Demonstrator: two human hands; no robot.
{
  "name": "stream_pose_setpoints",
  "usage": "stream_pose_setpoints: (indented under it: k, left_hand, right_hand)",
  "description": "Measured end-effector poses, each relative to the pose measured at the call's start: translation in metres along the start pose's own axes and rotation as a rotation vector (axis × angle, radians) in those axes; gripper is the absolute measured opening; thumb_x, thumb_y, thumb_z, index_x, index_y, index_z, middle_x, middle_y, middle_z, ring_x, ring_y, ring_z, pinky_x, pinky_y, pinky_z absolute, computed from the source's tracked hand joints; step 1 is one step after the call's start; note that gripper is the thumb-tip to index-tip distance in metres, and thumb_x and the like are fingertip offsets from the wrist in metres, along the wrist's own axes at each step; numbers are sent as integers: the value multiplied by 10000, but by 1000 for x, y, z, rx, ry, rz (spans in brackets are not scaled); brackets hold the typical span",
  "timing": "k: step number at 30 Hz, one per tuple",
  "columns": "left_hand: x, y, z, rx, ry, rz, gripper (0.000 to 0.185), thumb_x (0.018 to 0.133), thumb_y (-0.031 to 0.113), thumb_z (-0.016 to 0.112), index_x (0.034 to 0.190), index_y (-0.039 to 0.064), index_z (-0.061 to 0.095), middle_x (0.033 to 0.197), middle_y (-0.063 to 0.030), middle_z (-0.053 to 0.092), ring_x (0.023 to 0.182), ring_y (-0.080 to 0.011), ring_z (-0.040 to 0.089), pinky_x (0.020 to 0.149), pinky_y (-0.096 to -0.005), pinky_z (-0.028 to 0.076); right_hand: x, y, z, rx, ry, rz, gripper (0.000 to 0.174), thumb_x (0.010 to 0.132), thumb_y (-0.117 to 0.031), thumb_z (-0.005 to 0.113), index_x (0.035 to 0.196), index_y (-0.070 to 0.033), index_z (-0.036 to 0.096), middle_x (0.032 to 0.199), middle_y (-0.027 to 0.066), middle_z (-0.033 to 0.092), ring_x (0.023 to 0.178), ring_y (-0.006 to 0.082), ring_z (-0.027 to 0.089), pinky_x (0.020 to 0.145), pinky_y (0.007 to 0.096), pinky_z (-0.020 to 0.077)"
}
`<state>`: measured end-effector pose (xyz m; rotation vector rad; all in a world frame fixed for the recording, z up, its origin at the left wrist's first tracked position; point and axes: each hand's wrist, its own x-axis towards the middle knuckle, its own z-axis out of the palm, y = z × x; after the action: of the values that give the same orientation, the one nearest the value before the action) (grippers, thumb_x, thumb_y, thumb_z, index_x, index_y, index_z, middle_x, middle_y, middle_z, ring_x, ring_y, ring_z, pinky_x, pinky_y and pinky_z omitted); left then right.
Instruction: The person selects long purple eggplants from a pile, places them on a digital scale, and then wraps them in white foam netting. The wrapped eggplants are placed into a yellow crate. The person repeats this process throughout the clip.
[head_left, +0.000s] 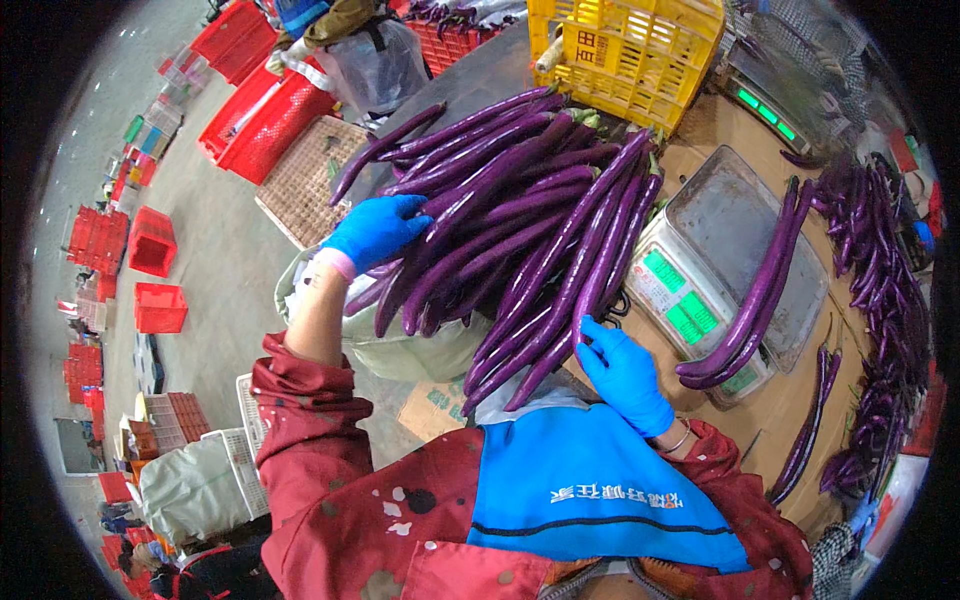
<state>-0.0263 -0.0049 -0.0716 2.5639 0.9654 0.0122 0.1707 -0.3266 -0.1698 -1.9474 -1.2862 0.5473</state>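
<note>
A large heap of long purple eggplants (517, 202) lies before me, with stem ends mostly pointing away and tips towards me. My left hand (379, 231), in a blue glove, rests against the heap's left side; its grip is partly hidden. At the near right of the heap, my gloved right hand (626, 375) has thumb and fingers at the lower end of one eggplant (600, 277). To the right stands a digital scale (679, 296) with lit green displays. Two long eggplants (757, 300) lie across its metal pan (720, 195).
A yellow plastic crate (622, 60) stands behind the heap. Another scale (765, 112) is beyond it. More eggplants (877, 247) are piled at far right, near another person's gloved hand (864, 514). Red crates (262, 120) and a pale sack (420, 349) stand left and below.
</note>
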Motion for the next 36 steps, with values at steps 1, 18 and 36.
stream_pose_setpoints:
  k: [1,18,36]
  left_hand:
    - [-1,1,-3,-111,1,-28,395,908,333,587,1214,85,620,1047,-216,659,939,-400,630,845,-440,498]
    - [-6,52,4,-94,825,300,342,865,101,649,1206,96,643,1102,-159,657,974,-335,633,871,-397,488]
    - [-147,56,97,-461,1176,-171,331,907,-54,543,1220,8,631,1130,-118,673,938,-202,625,856,-321,468]
  right_hand:
    - [0,-1,0,2,-4,17,360,869,-161,678,1223,-115,637,820,117,636,699,227,628,649,344,511]
    - [-1,-22,-2,48,-10,-92,398,874,-94,642,1268,-147,627,923,133,674,758,229,652,692,347,520]
    - [-2,-21,-15,557,-177,173,356,958,-30,514,1303,-72,590,850,23,578,738,68,518,668,219,462]
